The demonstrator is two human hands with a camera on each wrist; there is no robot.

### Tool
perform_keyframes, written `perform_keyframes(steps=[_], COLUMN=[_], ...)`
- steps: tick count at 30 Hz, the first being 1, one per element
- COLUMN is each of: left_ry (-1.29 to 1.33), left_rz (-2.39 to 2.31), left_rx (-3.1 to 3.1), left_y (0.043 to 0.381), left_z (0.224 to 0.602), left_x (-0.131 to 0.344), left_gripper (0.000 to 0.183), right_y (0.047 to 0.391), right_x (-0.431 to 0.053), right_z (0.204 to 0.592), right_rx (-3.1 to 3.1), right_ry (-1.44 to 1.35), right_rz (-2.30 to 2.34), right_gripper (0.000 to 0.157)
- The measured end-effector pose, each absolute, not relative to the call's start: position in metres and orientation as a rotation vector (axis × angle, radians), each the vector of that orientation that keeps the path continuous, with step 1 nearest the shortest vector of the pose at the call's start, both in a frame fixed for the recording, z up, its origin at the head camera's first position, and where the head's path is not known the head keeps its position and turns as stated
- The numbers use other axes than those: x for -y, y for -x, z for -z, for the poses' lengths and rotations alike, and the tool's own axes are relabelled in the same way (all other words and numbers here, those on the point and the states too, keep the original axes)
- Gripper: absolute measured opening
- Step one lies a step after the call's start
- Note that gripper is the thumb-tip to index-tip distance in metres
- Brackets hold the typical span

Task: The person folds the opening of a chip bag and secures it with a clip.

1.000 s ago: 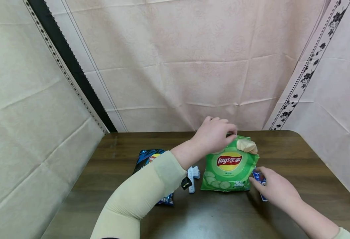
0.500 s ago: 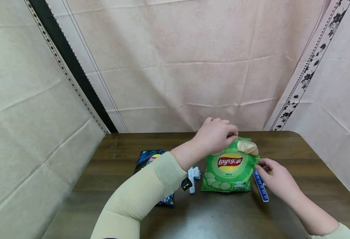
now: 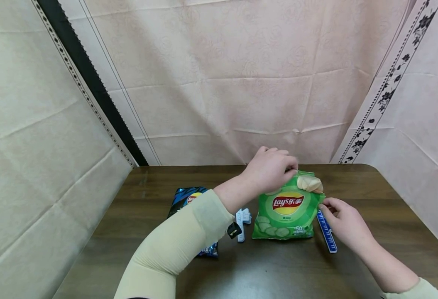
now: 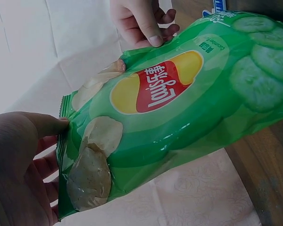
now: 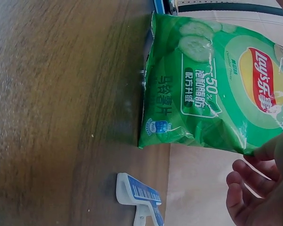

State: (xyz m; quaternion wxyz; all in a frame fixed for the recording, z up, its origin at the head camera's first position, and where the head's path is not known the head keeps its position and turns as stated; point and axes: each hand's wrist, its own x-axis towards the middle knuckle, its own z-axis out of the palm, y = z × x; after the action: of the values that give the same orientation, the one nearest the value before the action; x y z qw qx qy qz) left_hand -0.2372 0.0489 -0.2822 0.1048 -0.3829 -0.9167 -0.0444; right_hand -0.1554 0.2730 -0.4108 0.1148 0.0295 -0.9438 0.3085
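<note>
So, a brown wood-grain desk [image 3: 275,270] carries a glossy green plastic Lay's bag [image 3: 287,211], bottom edge down. Left of it lies a shiny black-and-blue bag [image 3: 183,197], partly hidden. My left grip [image 3: 267,168] pinches the green bag's top edge; my right grip [image 3: 347,221] pinches its right side. A blue-and-white plastic clip [image 3: 327,232] lies near my right grip, a pale plastic clip [image 3: 240,228] between the bags.

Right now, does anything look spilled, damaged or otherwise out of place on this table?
Nothing major stands out: the green bag, held by the left hand and right hand, shows no visible tear or spill. Pale specks on the table look slightly untidy but are too small to identify.
</note>
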Motion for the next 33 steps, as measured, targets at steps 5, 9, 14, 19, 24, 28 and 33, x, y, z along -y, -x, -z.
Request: perform_keyframes(steps=[5, 9, 14, 19, 24, 28, 33], left_ry=[1.122, 1.126, 1.103, 1.101, 1.106, 1.114, 1.134], left_rz=[0.139, 0.137, 0.127, 0.134, 0.143, 0.151, 0.16], left_rx=[2.695, 2.68, 2.675, 2.69, 2.705, 2.72, 2.731], left_y=[0.2373, 0.2376, 0.238, 0.2383, 0.2379, 0.2374, 0.2369], left_z=[0.2817, 0.2807, 0.2789, 0.2783, 0.2783, 0.2779, 0.278], left_x=[-0.0479, -0.0465, -0.0446, -0.0439, -0.0443, -0.0452, -0.0471], left_gripper=[0.015, 0.015, 0.017, 0.019, 0.018, 0.016, 0.016], right_y=[0.1556, 0.1567, 0.1579, 0.1575, 0.1572, 0.158, 0.1597], right_x=[-0.2715, -0.2719, -0.2746, -0.2768, -0.2772, -0.2772, -0.2762], right_z=[0.4116, 0.4134, 0.4163, 0.4174, 0.4181, 0.418, 0.4169], right_rx=[2.742, 2.734, 2.756, 2.745, 2.711, 2.692, 2.702], right_ry=[-0.095, -0.099, -0.087, -0.078, -0.13, -0.14, -0.156], right_rz=[-0.87, -0.854, -0.855, -0.868, -0.851, -0.83, -0.827], right_gripper=[0.024, 0.022, 0.023, 0.027, 0.024, 0.019, 0.019])
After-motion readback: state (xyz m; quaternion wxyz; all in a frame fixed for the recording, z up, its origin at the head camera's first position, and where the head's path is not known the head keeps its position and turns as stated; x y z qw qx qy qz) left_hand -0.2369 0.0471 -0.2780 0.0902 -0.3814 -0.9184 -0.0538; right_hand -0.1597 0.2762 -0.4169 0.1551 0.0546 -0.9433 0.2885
